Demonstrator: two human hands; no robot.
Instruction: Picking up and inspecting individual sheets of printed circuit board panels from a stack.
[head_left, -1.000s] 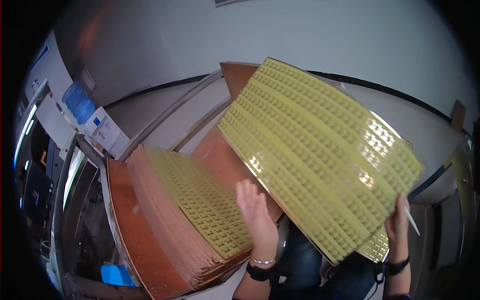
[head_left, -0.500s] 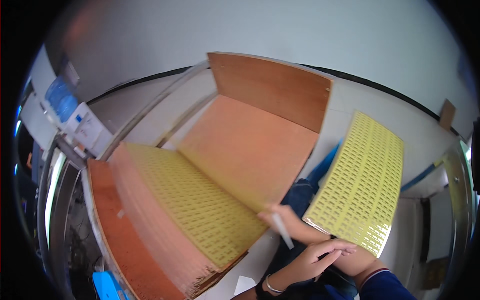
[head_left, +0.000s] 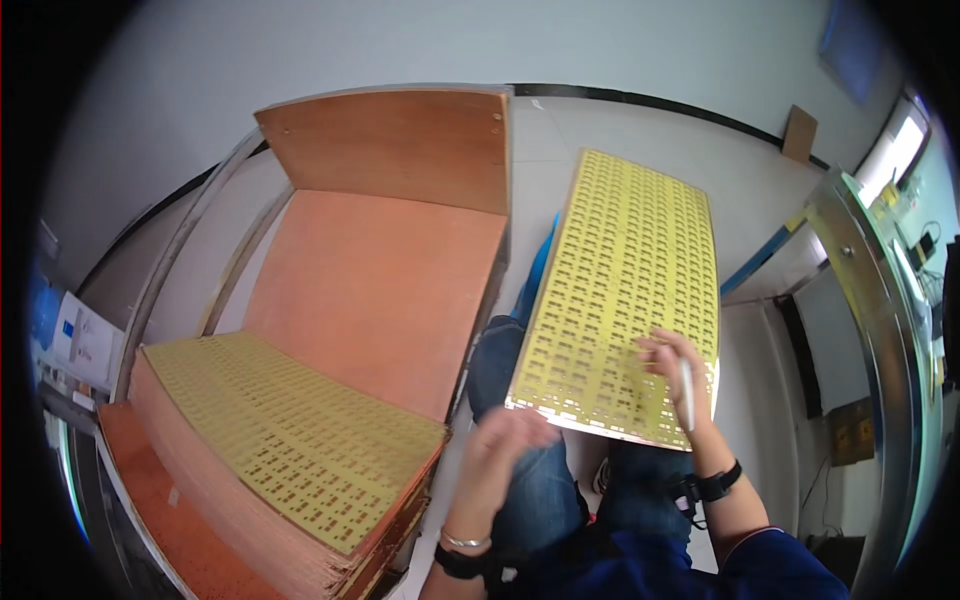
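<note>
A yellow-green circuit board panel [head_left: 625, 270] with rows of small copper-toned patterns lies across my knees, slightly bowed. My right hand [head_left: 675, 365] is over its lower right part, fingers partly curled, holding a slim white pen-like stick [head_left: 686, 395] along the palm. Near the panel's lower left corner is my left hand [head_left: 497, 455], blurred by motion; whether it touches the edge I cannot tell. To the left rests a thick stack of copper-coloured sheets [head_left: 235, 490], topped by a similar yellow-green patterned panel [head_left: 290, 430].
The stack sits beside a copper-coloured surface [head_left: 375, 290] with an upright brown board [head_left: 395, 150] behind it. A metal rail [head_left: 190, 245] runs along the left. On the right stands a metal-edged table [head_left: 850, 250]. A small brown board [head_left: 798, 133] leans at the wall.
My right hand has left the stack and come over the panel on my knees, keeping the white stick. My left hand has moved left to the panel's near corner. The view has swung right.
</note>
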